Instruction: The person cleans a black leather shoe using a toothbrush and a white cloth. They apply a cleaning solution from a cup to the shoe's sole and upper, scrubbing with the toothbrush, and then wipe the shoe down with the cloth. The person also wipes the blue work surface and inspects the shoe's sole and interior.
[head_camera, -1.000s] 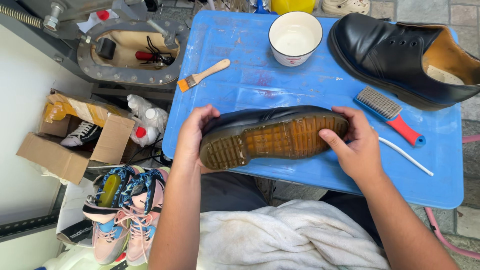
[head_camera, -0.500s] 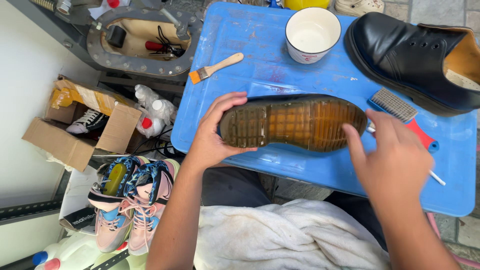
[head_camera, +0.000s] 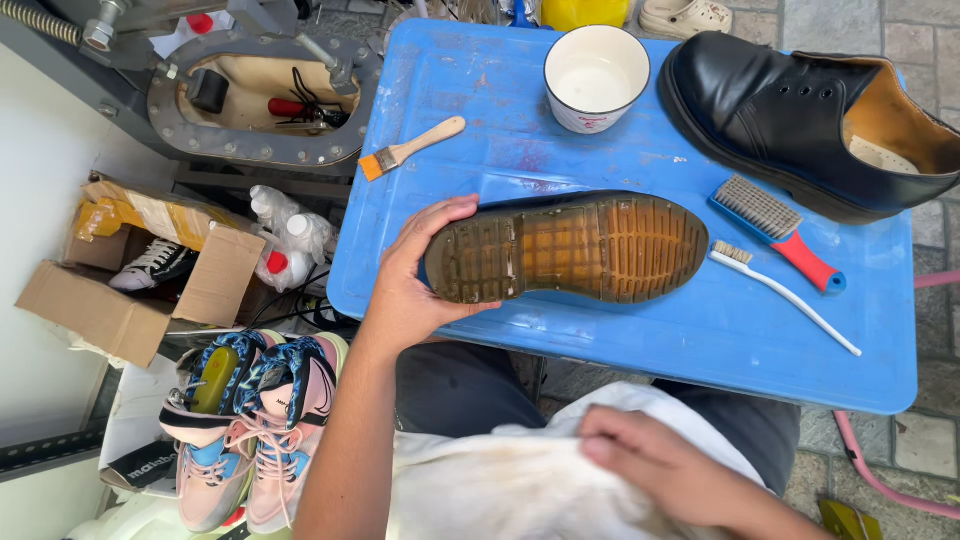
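My left hand grips the heel end of a black shoe, held sole-up over the blue table; the translucent amber tread faces me. My right hand rests low on the white cloth lying across my lap, fingers curled into the fabric. The matching black shoe stands upright at the table's far right. A blue and red scrub brush and a white toothbrush lie just right of the held shoe.
A white bowl and a small wooden paintbrush sit at the table's far side. Left of the table are an open cardboard box with a sneaker, plastic bottles and a pair of pink sneakers on the floor.
My right hand let go of the shoe's toe end and dropped to the white cloth on my lap. The left hand alone now holds the shoe, sole still up.
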